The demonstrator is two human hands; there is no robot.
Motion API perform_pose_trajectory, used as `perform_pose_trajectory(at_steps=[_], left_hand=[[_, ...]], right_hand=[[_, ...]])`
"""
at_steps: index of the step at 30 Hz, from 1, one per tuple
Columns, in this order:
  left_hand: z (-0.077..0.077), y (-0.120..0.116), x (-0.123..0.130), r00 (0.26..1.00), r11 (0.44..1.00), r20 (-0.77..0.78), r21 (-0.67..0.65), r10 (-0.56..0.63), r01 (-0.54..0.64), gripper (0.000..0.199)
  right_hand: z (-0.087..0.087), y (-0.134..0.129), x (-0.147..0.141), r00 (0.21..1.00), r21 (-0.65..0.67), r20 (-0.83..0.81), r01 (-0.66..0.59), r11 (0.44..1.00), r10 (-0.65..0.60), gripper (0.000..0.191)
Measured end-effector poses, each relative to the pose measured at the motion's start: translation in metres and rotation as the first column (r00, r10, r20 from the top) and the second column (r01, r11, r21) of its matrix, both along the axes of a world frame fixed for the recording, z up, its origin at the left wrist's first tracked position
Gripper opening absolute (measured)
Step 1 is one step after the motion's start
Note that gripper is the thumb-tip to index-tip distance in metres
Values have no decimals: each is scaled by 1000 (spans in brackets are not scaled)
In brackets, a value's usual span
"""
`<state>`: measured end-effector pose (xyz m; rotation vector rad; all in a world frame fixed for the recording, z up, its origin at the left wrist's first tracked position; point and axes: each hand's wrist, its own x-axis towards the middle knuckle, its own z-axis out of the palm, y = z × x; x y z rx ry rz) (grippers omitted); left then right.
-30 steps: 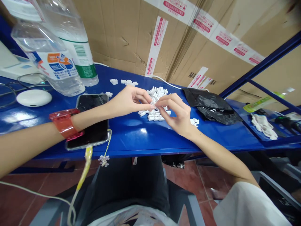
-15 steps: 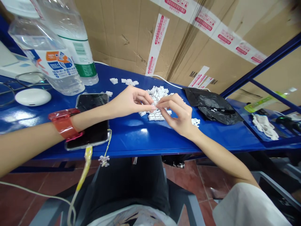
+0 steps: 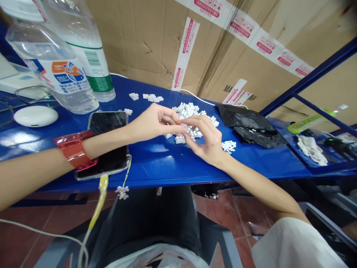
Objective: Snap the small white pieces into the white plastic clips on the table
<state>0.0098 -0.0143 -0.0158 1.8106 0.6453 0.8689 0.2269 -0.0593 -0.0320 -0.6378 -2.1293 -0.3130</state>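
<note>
My left hand (image 3: 158, 121), with a red band on its wrist, pinches something small and whitish, too small to make out. My right hand (image 3: 205, 137) meets it from the right, thumb and fingertips closed on the same spot. Both hands are above the blue table (image 3: 156, 163), in front of a pile of small white plastic pieces (image 3: 188, 108). A smaller heap of tiny white parts (image 3: 228, 146) lies right of my right hand. A few white pieces (image 3: 153, 98) lie apart behind my left hand.
A phone (image 3: 108, 160) with a yellow-ended cable lies under my left forearm. Two bottles (image 3: 67, 80) (image 3: 97, 70) and a white oval case (image 3: 36, 115) stand at left. A black plastic bag (image 3: 256, 130) lies at right. Cardboard boxes (image 3: 134, 41) rise behind the table.
My right hand has shifted slightly left, its fingers more arched, showing more of the white pile and the small heap. My left hand stays nearly in place. The view has shifted slightly.
</note>
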Motion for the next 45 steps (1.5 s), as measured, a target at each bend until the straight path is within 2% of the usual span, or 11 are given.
perform_pose_trajectory(at_steps=[14,17,21,25,29,31,33,36,40,43,45], left_hand=[[-2,1,2,997,999,-71,32,-19,21,25],[-1,2,0,988,988,-156,152,19,5,26],[3,8,-8,937,890,-218,427,272,-159,29],[2,19,-16,874,768,-292,627,389,-133,35],[4,30,-22,852,827,-465,558,240,71,43],[8,39,-30,827,827,-482,561,288,39,47],[13,52,-43,772,774,-463,630,435,-58,53],[13,75,-66,581,697,-548,716,602,-46,68],[6,96,-83,413,730,-674,683,613,29,76],[0,100,-85,372,765,-704,644,605,-25,72],[-3,100,-84,402,766,-680,636,613,-93,64]], right_hand=[[0,2,3,997,39,77,12,999,-15,10],[0,0,5,990,16,141,29,999,-31,18],[5,-10,29,952,-96,267,179,979,-148,38],[8,-31,86,820,-160,332,536,829,-467,47],[-2,-52,136,571,-163,422,812,561,-704,65],[-8,-57,146,564,-229,416,824,518,-714,63],[-11,-55,147,636,-317,372,771,552,-675,54],[-11,-46,141,757,-406,292,652,641,-585,39],[-5,-32,130,862,-476,237,506,719,-449,27],[1,-22,120,912,-536,232,409,739,-337,22],[7,-14,113,934,-563,241,356,746,-264,20]])
